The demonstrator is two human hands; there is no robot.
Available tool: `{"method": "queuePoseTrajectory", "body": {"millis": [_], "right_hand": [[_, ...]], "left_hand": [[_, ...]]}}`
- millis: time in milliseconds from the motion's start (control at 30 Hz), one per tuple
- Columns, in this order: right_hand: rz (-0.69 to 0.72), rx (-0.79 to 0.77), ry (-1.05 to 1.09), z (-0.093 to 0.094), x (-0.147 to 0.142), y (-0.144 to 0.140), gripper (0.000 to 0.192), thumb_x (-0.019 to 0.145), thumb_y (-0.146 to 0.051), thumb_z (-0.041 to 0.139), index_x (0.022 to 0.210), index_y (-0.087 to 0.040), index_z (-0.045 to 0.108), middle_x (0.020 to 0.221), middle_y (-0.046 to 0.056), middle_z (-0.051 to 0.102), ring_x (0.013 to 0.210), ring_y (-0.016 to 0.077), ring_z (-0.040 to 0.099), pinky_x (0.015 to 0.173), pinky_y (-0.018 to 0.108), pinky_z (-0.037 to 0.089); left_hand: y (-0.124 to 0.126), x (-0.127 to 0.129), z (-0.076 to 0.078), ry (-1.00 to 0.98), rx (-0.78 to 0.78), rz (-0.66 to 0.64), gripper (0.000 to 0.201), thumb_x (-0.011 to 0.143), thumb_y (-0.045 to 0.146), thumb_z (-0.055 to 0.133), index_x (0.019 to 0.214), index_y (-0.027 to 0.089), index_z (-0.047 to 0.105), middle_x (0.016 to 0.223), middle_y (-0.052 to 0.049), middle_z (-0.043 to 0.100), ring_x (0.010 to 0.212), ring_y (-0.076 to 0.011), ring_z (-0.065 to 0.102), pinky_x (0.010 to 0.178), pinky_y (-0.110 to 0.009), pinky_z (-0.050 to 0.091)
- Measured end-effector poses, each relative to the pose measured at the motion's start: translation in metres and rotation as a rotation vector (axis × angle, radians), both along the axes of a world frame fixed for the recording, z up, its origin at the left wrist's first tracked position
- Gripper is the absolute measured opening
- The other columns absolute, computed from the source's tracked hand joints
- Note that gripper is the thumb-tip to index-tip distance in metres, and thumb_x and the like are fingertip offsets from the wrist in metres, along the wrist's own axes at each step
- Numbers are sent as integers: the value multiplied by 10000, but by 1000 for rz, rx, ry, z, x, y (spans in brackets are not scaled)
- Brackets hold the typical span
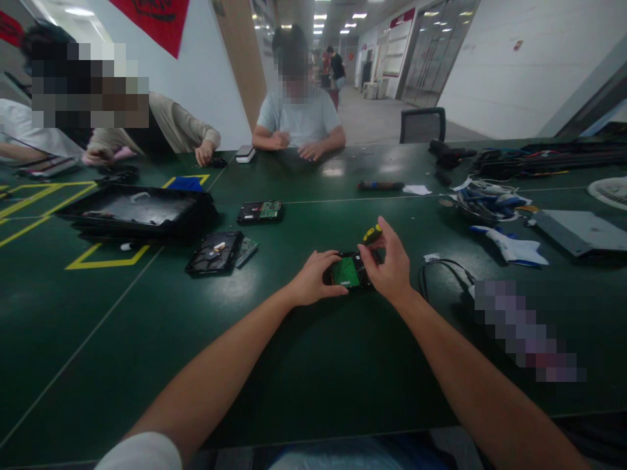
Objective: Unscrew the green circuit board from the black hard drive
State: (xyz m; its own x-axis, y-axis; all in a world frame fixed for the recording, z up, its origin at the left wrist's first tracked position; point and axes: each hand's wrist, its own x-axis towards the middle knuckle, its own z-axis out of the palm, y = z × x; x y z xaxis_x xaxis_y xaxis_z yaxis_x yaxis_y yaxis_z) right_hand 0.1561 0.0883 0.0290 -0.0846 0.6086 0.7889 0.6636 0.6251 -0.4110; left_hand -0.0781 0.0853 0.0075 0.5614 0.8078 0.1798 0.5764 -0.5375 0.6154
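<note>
A hard drive with a green circuit board facing up lies on the dark green table in front of me. My left hand grips its left end and holds it down. My right hand holds a small screwdriver with a yellow and black handle, its tip down over the drive's right side.
Two more hard drives and a black tray lie at the left. A black cable, white glove and tangled wires sit to the right. Another screwdriver lies further back. People sit across the table.
</note>
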Motion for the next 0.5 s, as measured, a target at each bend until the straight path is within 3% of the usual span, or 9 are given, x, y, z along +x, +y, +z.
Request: {"method": "queuePoseTrajectory", "body": {"millis": [133,333,500], "right_hand": [[32,-28,21,1,-1,0,695,1000,-316,570,1618,-296,252,1398,131,620,1015,252,714,940,485,632],[11,15,-18,2,0,1,676,979,-354,616,1587,-309,323,1343,129,628,962,258,704,876,495,646],[47,10,-20,2,0,0,684,1000,-293,563,1614,-309,261,1451,133,580,1089,272,693,947,501,623]], "left_hand": [[0,0,-1,0,-1,-1,837,771,653,774,1447,232,517,1586,-148,462,1487,-372,413,1278,-632,168],[1,0,-1,-1,2,-4,817,784,645,766,1449,240,520,1587,-141,463,1485,-373,414,1277,-639,167],[0,0,1,0,8,-5,822,783,634,771,1455,236,516,1580,-149,469,1481,-377,421,1274,-643,174]]}}
